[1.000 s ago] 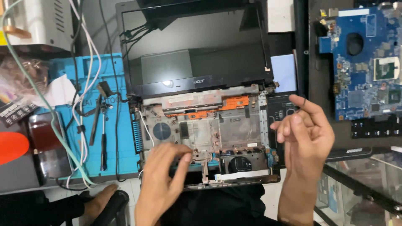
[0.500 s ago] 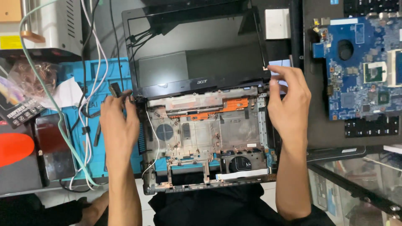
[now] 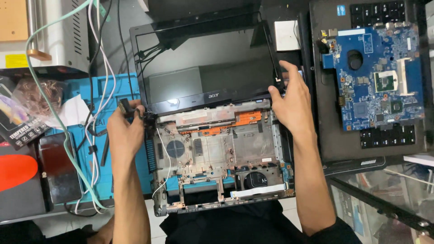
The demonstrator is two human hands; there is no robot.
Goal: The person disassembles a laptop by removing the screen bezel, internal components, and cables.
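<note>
A stripped laptop base (image 3: 221, 158) lies in the middle of the frame, its grey inner shell bare, with an orange strip (image 3: 235, 121) along its upper edge and a round fan grille (image 3: 175, 148) at its left. The black screen lid (image 3: 203, 68) lies folded back flat above it, in the upper centre.

The left hand (image 3: 126, 131) is closed on the lid's lower left corner, at the hinge, fingers curled around the black edge. The right hand (image 3: 291, 104) grips the lid's lower right corner, thumb on the bezel and fingers spread along the right side of the frame.

Under the base, a blue work mat (image 3: 86, 135) reaches toward the left of the picture, with white and pale green cables (image 3: 58, 113) trailing across it. A blue circuit board (image 3: 375, 77) rests on a dark laptop cover (image 3: 325, 135) at the upper right. A dark phone (image 3: 58, 169) lies at the lower left, beside a red and grey case (image 3: 18, 176).
</note>
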